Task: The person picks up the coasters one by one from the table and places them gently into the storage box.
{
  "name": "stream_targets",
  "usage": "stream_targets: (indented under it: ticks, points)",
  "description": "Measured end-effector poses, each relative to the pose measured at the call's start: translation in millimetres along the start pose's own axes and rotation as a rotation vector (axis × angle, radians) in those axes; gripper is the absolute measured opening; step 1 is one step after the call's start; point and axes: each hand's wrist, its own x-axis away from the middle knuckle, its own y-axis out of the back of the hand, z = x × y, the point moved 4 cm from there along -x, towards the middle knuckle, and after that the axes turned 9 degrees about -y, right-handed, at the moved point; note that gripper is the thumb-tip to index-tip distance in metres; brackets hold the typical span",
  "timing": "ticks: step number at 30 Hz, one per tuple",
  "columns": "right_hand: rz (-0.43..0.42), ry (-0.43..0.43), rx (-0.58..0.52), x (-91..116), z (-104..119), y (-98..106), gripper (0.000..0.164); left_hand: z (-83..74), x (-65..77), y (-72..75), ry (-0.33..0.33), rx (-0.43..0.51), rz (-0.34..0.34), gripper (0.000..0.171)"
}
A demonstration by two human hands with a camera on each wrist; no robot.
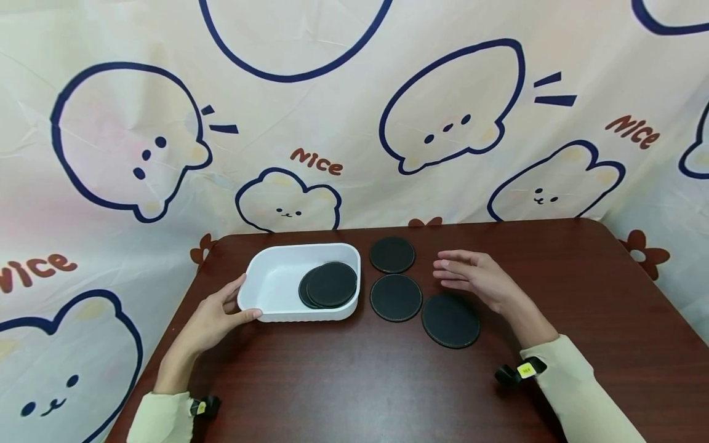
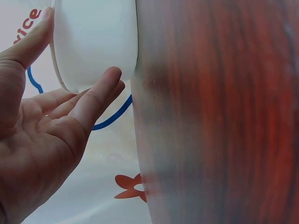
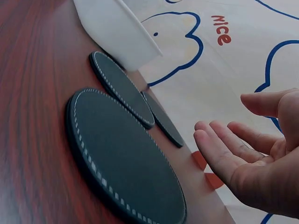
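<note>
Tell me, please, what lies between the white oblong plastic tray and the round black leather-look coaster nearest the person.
A second round black leather-look coaster lies there, as the head view shows.

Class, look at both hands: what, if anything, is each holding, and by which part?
The left hand holds the white tray by its left end; the right hand holds nothing.
</note>
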Motion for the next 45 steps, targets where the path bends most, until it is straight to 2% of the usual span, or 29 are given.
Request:
stream_targets:
  ticks: [24,32,37,45]
  points:
    - [-0.088,-0.003,0.155,37,-16,36,0.071,0.2,-0.4,-0.1,-0.009,0.010,-0.003,0.105]
    - [-0.147,0.051,0.425,46,-17,38,0.068,1.7,1.0,-0.8,-0.001,0.003,-0.005,0.104]
    - [-0.122,0.096,0.511,46,-15,33,0.072,2.9,2.3,-1.1,0.002,0.009,-0.008,0.103]
    - [-0.087,0.121,0.617,50,-20,24,0.077,2.2,1.4,-0.8,-0.001,0.006,-0.008,0.104]
